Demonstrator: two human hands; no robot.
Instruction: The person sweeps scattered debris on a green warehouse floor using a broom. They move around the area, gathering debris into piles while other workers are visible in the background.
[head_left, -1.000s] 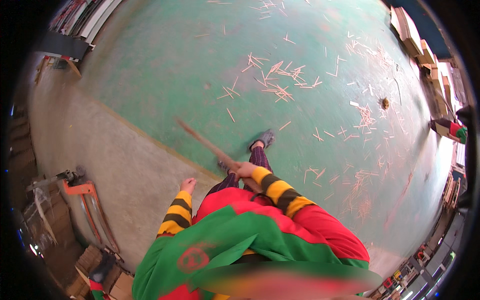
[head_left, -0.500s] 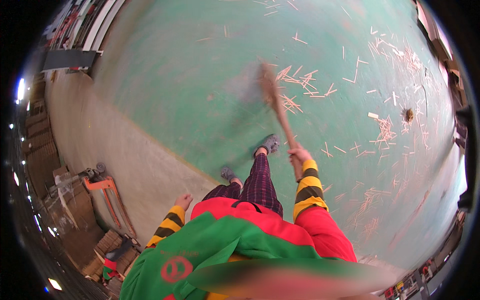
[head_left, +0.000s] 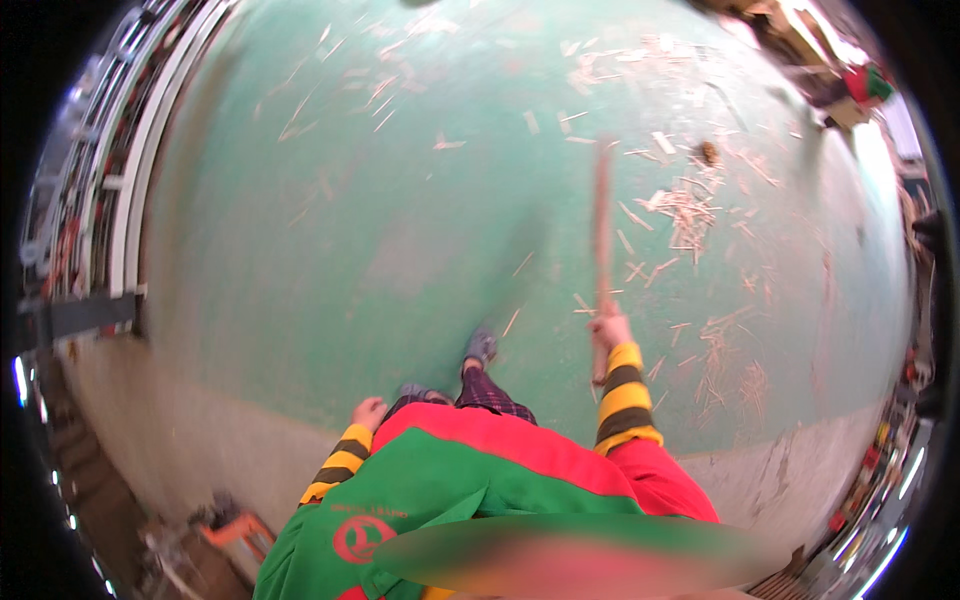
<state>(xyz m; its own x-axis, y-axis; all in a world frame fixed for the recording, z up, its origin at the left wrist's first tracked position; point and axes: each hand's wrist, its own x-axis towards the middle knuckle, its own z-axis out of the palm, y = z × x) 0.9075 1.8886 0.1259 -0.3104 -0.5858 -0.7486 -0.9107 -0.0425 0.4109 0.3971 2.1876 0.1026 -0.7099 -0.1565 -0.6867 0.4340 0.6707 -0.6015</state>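
Observation:
My right hand (head_left: 610, 327) is wrapped round the handle of a long brown broom (head_left: 602, 230), whose far end is smeared by motion. The broom points away from me over the green floor (head_left: 420, 230), and its short butt end sticks out below my fist. Scattered on the floor just right of the broom lie thin pale wooden strips (head_left: 688, 220), some heaped together. By my waist, my left hand (head_left: 369, 411) hangs with its fingers curled and nothing visible in it.
More strips (head_left: 380, 90) lie spread at the far left, near a small brown lump (head_left: 707, 153) at the right. White rails (head_left: 150, 170) line the left side. An orange-handled cart (head_left: 240, 535) stands lower left. Another person (head_left: 862, 85) is at the far right.
My view has turned to the right and my feet have shifted. The broom has swung from a left-leaning slant to nearly straight ahead. My left hand still hangs by my waist.

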